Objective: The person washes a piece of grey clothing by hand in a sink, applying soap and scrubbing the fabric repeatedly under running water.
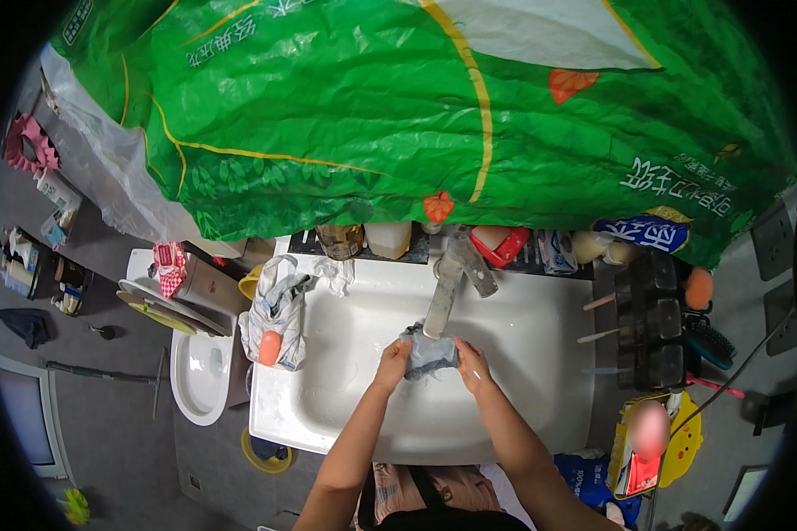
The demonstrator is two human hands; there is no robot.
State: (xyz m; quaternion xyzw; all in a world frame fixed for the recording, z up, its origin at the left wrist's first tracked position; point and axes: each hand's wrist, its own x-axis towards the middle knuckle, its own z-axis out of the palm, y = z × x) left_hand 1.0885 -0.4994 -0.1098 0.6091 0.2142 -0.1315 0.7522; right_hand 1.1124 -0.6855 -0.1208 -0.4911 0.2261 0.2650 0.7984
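A wet grey cloth (pixel 434 352) is stretched between my two hands, under the tip of the faucet (pixel 444 301). My left hand (pixel 394 363) pinches its left side and my right hand (pixel 473 365) its right side. Both hands are inside the white sink (pixel 540 389), above the basin floor. On the sink's left rim lies a crumpled pale garment (pixel 279 305) with dark patches, and an orange bar (pixel 270 348), perhaps soap, rests on it. What the cloth is exactly, I cannot make out.
A large green plastic package (pixel 328 115) overhangs the back of the sink. Behind the faucet sits a red soap dish (pixel 502 246). Dark holders (pixel 651 319) with toothbrushes and a yellow basket (pixel 682 442) are at the right. A toilet (pixel 202 376) stands at the left.
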